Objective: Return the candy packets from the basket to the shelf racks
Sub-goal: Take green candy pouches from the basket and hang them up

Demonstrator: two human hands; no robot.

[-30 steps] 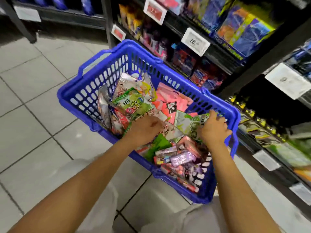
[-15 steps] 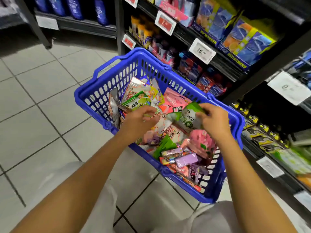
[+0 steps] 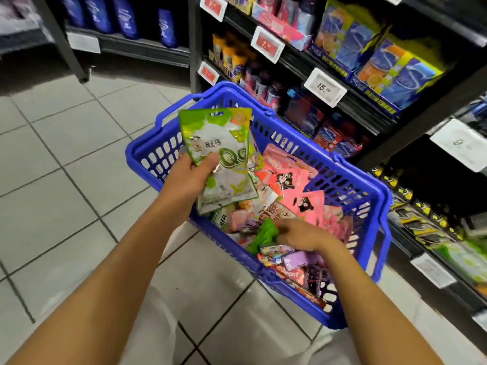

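Your left hand (image 3: 193,171) is holding up two green and white candy packets (image 3: 220,159) above the blue basket (image 3: 350,180), with your thumb pressing on the front and your fingers curling behind them. The packets are standing nearly upright, one partly behind the other, and they are shiny with big letters on them. Your right hand (image 3: 303,234) is reaching down into the basket, and its fingers are pinching a small bright green packet (image 3: 263,234) lying on the pile. The basket is sitting on the tiled floor (image 3: 66,180), just beside the dark shelf racks (image 3: 369,106). It is holding many more packets, with pink packets (image 3: 292,180) on the far side and little purple and red ones (image 3: 295,264) at the near end.
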